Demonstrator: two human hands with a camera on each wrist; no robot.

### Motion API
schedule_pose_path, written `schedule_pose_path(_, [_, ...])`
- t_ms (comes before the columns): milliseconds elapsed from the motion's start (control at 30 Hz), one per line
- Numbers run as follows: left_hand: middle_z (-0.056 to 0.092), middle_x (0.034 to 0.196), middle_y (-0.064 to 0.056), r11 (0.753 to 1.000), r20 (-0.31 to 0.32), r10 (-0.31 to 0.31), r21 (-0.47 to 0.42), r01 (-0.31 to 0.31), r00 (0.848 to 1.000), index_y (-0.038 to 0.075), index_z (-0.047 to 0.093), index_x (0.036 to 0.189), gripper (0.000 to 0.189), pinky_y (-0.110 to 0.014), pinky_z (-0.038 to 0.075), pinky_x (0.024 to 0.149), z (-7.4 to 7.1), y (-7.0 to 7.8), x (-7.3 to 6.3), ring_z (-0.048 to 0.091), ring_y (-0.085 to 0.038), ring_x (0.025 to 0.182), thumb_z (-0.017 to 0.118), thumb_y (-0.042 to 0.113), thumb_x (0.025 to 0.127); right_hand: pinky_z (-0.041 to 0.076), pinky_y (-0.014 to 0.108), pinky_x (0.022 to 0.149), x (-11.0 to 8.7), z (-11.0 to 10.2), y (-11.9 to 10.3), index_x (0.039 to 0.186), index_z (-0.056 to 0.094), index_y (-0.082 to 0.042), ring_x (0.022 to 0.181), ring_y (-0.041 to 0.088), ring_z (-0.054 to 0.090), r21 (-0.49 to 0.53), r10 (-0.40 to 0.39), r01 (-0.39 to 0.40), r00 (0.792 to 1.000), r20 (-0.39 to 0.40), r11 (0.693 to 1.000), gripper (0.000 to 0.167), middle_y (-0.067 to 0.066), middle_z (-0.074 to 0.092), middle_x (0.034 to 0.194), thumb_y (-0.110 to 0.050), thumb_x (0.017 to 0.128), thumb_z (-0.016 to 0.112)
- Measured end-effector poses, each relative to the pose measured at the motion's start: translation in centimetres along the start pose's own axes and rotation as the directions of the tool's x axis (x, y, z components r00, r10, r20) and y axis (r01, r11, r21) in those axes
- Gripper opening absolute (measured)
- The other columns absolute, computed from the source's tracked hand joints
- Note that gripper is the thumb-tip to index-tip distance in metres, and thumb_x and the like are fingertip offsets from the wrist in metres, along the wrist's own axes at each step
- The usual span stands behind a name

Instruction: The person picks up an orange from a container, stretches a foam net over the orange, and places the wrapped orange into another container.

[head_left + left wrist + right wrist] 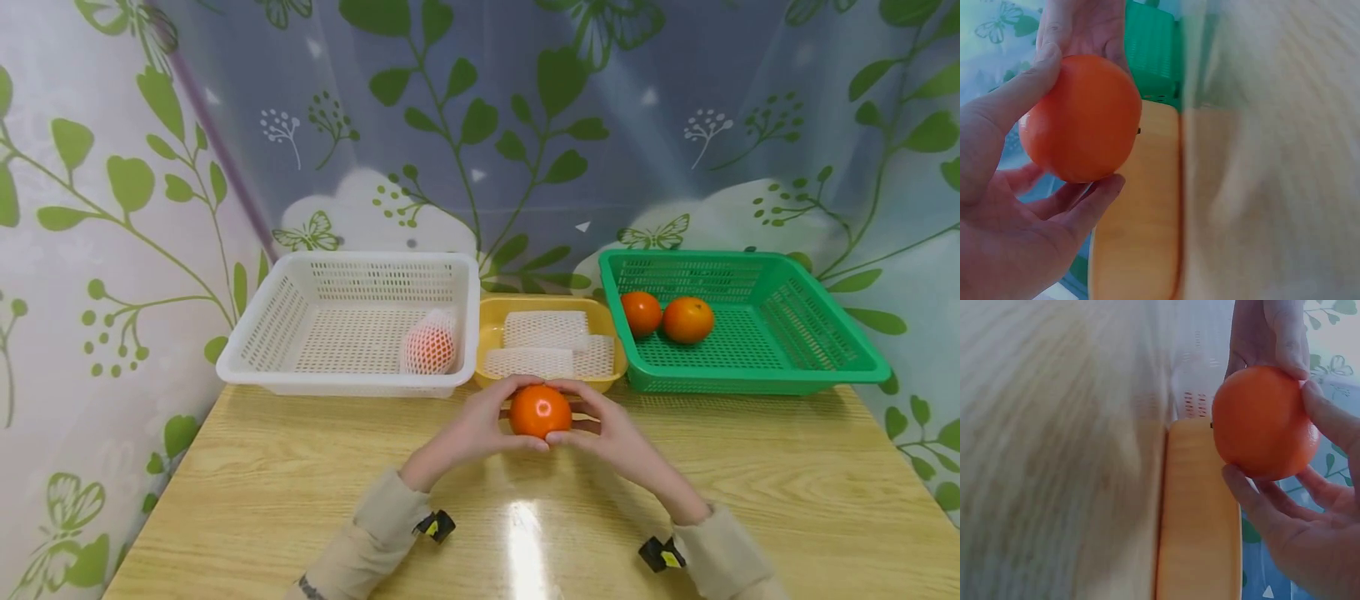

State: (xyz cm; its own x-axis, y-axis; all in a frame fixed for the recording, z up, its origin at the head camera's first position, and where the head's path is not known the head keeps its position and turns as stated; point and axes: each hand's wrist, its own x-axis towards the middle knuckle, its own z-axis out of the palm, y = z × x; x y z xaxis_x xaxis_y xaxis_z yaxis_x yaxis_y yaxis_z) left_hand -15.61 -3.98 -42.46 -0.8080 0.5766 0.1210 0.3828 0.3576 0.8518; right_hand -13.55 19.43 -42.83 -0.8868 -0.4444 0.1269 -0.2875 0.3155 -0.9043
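While both hands are cupping the orange (540,411) above the bench (300,483), fingers curled round it, nothing supports it below. Loosening either side, I judge, risks it dropping and rolling away.

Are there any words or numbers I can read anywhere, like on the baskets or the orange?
None: no words, labels or numbers can be read.
The white basket, yellow tray, green basket and the orange held by the left hand and right hand are plain.
The yellow tags on the wrist clips are too small to read.
The backdrop shows only leaves and butterflies.
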Motion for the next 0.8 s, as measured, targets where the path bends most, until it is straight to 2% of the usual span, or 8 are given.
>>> schedule_pose_path(133, [0.057,0.143,-0.004,0.997,0.027,-0.008,0.08,0.005,1.0,0.014,0.047,0.147,0.082,-0.039,0.051,0.103,0.2,-0.6,-0.6,0.058,-0.022,0.126,0.088,0.034,0.079,0.057,0.035,0.091,-0.1,0.6,0.5,0.141,0.05,-0.012,0.116,0.034,0.061,-0.062,0.008,-0.006,1.0,0.03,0.998,0.063,0.014,0.054,0.14,-0.02,0.087,0.082])
schedule_pose_path(267, [0.06,0.139,-0.004,0.989,0.056,-0.026,0.148,0.018,0.998,0.015,0.048,0.146,0.081,-0.041,0.051,0.101,0.4,-1.0,-1.1,0.059,-0.021,0.123,0.089,0.036,0.079,0.059,0.036,0.089,-0.2,1.0,1.0,0.138,0.049,-0.01,0.114,0.035,0.062,-0.08,0.026,-0.02,0.997,0.069,0.997,0.062,0.016,0.054,0.138,-0.02,0.086,0.083])
schedule_pose_path(367, [0.06,0.139,-0.004,0.988,0.084,-0.042,0.148,0.029,0.996,0.015,0.05,0.146,0.079,-0.039,0.051,0.1,0.7,-1.4,-1.2,0.059,-0.021,0.122,0.088,0.033,0.079,0.059,0.036,0.089,-0.4,1.2,1.3,0.137,0.049,-0.009,0.113,0.036,0.063,-0.088,0.039,-0.031,0.995,0.094,0.996,0.062,0.017,0.054,0.137,-0.021,0.087,0.082])
schedule_pose_path(500, [0.059,0.14,-0.003,0.994,0.115,-0.046,0.108,0.034,0.992,0.016,0.05,0.146,0.077,-0.037,0.05,0.102,0.9,-1.8,-1.4,0.058,-0.019,0.123,0.088,0.029,0.08,0.059,0.035,0.089,-0.6,1.4,1.4,0.138,0.049,-0.008,0.112,0.035,0.063,-0.102,0.05,-0.038,0.992,0.118,0.994,0.062,0.018,0.054,0.137,-0.023,0.087,0.082])
schedule_pose_path(800, [0.056,0.143,-0.002,0.995,0.126,-0.039,0.096,0.027,0.991,0.018,0.048,0.148,0.077,-0.037,0.047,0.105,1.1,-2.1,-1.6,0.056,-0.017,0.125,0.086,0.034,0.083,0.058,0.033,0.09,-0.6,1.5,1.6,0.14,0.048,-0.012,0.114,0.032,0.062,-0.116,0.063,-0.047,0.989,0.135,0.992,0.063,0.014,0.053,0.14,-0.027,0.088,0.081])
